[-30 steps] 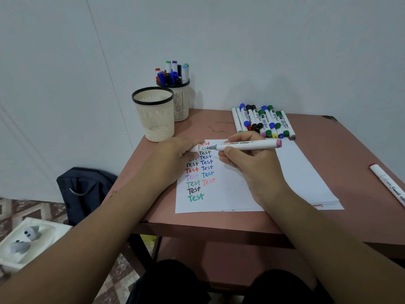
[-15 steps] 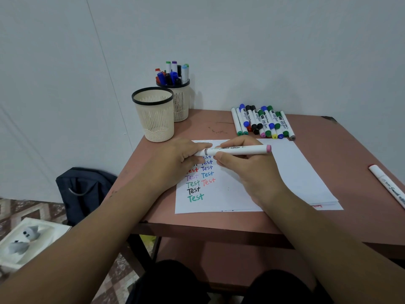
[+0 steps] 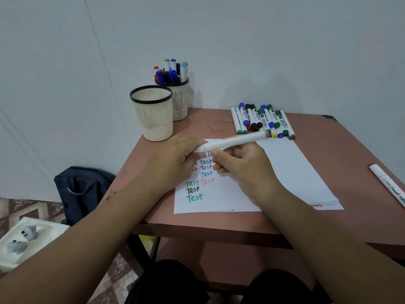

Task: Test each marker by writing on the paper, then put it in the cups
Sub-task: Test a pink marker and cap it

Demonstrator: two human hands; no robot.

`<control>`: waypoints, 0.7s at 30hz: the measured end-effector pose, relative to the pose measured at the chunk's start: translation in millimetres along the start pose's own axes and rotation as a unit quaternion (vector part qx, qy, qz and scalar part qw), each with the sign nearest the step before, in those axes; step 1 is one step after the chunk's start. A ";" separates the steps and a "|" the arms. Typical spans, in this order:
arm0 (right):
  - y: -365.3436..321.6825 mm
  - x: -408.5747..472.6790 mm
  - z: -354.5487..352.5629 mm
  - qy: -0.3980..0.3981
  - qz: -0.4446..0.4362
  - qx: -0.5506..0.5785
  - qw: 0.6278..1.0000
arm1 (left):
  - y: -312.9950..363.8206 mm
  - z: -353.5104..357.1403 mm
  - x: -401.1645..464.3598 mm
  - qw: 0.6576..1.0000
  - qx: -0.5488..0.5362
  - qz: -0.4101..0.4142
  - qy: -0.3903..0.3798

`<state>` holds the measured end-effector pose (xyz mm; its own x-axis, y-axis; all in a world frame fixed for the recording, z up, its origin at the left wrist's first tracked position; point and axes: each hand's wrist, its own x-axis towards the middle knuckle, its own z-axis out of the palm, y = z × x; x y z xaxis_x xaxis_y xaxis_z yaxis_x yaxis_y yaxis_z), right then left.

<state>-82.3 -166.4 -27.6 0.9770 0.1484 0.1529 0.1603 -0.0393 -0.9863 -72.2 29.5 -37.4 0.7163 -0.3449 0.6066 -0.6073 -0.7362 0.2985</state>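
Note:
A white marker with a pink end (image 3: 235, 141) is held level above the paper (image 3: 285, 172). My right hand (image 3: 241, 165) grips its barrel from below. My left hand (image 3: 177, 159) pinches its left end, where the cap sits closed on the tip. The paper carries two columns of the word "Test" in several colours, partly hidden by my hands. An empty cream mesh cup (image 3: 153, 113) stands at the table's far left, and a second cup (image 3: 178, 97) behind it holds several markers.
A row of several markers (image 3: 260, 121) lies at the far side of the brown table (image 3: 350, 150). One white marker (image 3: 388, 183) lies alone at the right edge. A dark bag (image 3: 81, 189) and a white box (image 3: 24, 240) are on the floor to the left.
The cap in my left hand has gone onto the marker's tip. The marker has lifted a little and its pink end now points up to the right.

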 end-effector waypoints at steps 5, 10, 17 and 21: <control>2.9 -3.8 -3.1 0.060 -0.034 -0.140 0.988 | -4.3 -1.0 0.0 0.996 0.048 -0.045 0.053; 8.6 -9.3 -1.3 0.111 -0.186 -0.298 0.930 | -1.5 0.7 -4.0 0.998 0.025 0.033 0.042; 8.7 -11.2 1.1 0.149 -0.211 -0.389 0.884 | -8.2 3.0 -0.7 0.995 0.028 -0.081 0.041; -0.3 -10.6 -2.6 0.178 -0.209 -0.365 0.890 | -17.9 11.5 4.6 0.979 0.105 -0.172 -0.031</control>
<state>-92.4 -170.6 -28.8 0.7723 -0.0161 0.6350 0.4416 -0.7050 -0.5550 -54.0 34.5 -48.5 0.8894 -0.0846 0.4493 -0.2463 -0.9166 0.3149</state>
